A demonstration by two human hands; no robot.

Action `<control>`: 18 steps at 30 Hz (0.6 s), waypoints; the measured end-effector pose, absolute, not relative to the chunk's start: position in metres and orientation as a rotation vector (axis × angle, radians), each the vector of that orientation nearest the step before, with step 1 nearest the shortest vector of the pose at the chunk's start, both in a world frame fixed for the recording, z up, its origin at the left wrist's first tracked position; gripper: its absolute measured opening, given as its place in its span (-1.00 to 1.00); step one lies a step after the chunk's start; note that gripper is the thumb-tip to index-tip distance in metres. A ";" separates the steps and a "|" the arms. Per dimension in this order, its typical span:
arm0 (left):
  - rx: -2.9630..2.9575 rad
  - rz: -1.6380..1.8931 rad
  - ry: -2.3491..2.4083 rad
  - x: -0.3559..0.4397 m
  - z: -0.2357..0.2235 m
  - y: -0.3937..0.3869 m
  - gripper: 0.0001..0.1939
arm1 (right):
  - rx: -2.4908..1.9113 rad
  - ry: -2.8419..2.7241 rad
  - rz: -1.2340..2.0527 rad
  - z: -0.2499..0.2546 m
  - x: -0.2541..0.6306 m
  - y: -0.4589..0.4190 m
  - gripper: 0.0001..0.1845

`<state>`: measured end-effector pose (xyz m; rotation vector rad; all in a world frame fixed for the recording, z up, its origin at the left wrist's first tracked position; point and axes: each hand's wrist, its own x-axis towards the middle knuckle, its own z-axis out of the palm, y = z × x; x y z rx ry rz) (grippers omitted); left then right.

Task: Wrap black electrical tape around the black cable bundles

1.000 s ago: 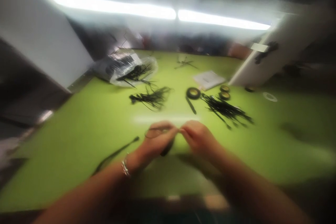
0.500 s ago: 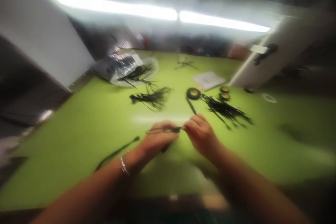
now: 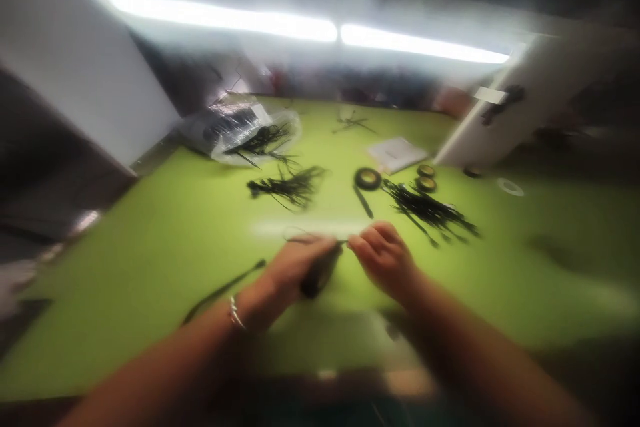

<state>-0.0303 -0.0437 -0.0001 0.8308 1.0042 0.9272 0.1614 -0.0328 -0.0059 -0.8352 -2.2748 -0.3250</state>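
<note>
Over the middle of the green table (image 3: 150,233), my left hand (image 3: 293,267) is closed round a thin black cable (image 3: 342,241). A thin loop of it stands out beyond the knuckles. Below the same hand hangs a dark, rounded thing (image 3: 316,273), too blurred to name. My right hand (image 3: 383,257) is closed in a pinch at the cable's other side, so a short piece spans the small gap between my hands. The fingertips hide the cable's end. Left of my left wrist lies another black cable (image 3: 225,288), partly covered by the forearm.
Ahead lie a bundle of black cables (image 3: 290,187), a roll of black tape (image 3: 367,179) with a loose strip, and another cable bundle (image 3: 430,210). Two smaller tape rolls (image 3: 426,183), a white pad (image 3: 397,154) and a clear plastic bag (image 3: 240,127) are farther back. White panels flank the table.
My left hand has turned, and more of the dark rounded thing shows beneath it. The cable's loop has shifted slightly, and less cable shows over the left fingers. My right hand stays nearly in place.
</note>
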 end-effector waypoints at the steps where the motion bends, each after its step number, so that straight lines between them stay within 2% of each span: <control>1: 0.856 0.937 1.017 -0.031 0.000 -0.043 -0.70 | -0.849 -2.269 -0.298 -0.005 0.161 -0.032 -0.90; 7: 1.321 1.029 1.179 -0.031 0.004 -0.041 -0.79 | -0.957 -2.296 0.036 0.000 0.155 -0.030 -0.92; 11: 1.617 1.093 1.158 -0.029 0.000 -0.042 -0.84 | -0.991 -2.388 0.250 -0.003 0.152 -0.034 -0.83; 15: 1.590 1.029 1.211 -0.027 0.002 -0.044 -0.79 | -1.045 -2.307 0.371 -0.002 0.151 -0.037 -0.81; 18: 1.374 0.907 1.213 -0.028 0.007 -0.046 -0.70 | -1.041 -2.269 0.294 0.001 0.150 -0.039 -0.81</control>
